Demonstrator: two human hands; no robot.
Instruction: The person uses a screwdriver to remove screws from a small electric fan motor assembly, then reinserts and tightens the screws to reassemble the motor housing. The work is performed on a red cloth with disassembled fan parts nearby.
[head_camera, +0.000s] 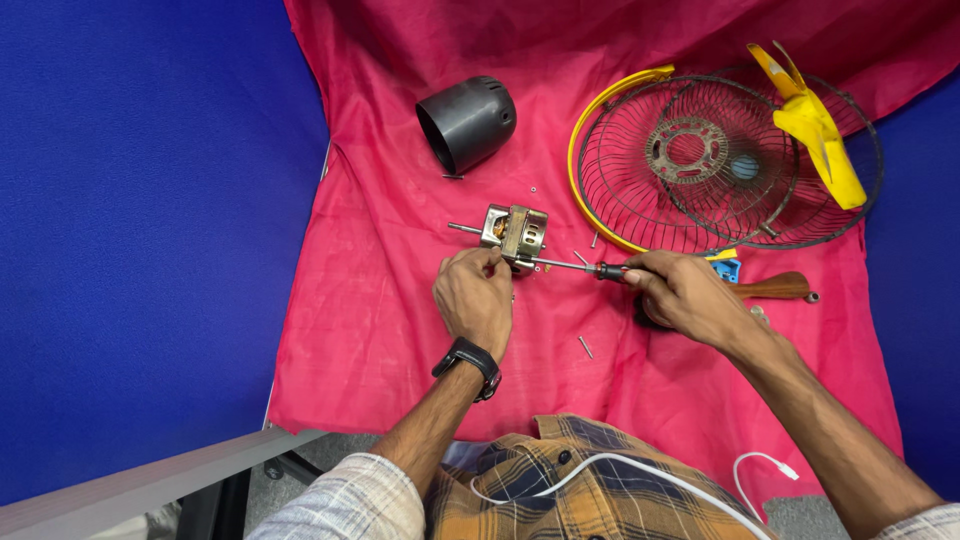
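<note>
A small metal fan motor (516, 233) with a shaft sticking out to the left lies on the red cloth (380, 290). My left hand (475, 297) grips the motor's near side and steadies it. My right hand (684, 293) is closed on the dark handle of a screwdriver (585, 267), whose thin shaft points left into the motor's right side. A black watch sits on my left wrist.
A dark grey motor cover (466, 122) lies behind the motor. Two wire fan guards (690, 160), one with a yellow rim, and a yellow fan blade (815, 125) lie at the right. Loose screws (585, 347) dot the cloth. A wooden-handled tool (775, 288) lies beyond my right hand. Blue surfaces flank the cloth.
</note>
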